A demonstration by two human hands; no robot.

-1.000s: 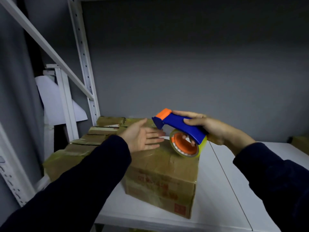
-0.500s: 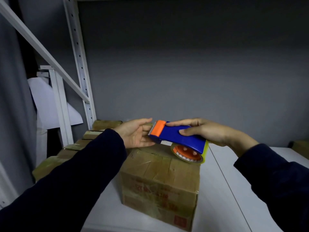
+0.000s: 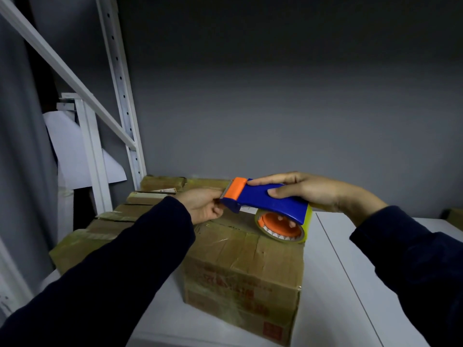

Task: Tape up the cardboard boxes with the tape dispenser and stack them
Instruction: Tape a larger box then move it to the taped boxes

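Tape dispenser [image 3: 265, 199] hangs at frame centre just over the cardboard box [image 3: 240, 269], right hand [image 3: 309, 190] clamped around its blue body. Left hand [image 3: 203, 208] pinches at its orange mouth, probably to free the tape end.

Item 1, tape dispenser [image 3: 265, 199]: blue body, orange toothed head pointing left, yellowish tape roll [image 3: 288, 238] on an orange hub at its right end. Our right hand [image 3: 308, 190] holds it nearly level, low over the near box's far edge. Our left hand [image 3: 203, 206] pinches at the head.

Item 2, cardboard box [image 3: 245, 271]: brown, shut, taped across the top, red print on the near face.

Item 3, further boxes [image 3: 100, 231]: low taped row, far left.
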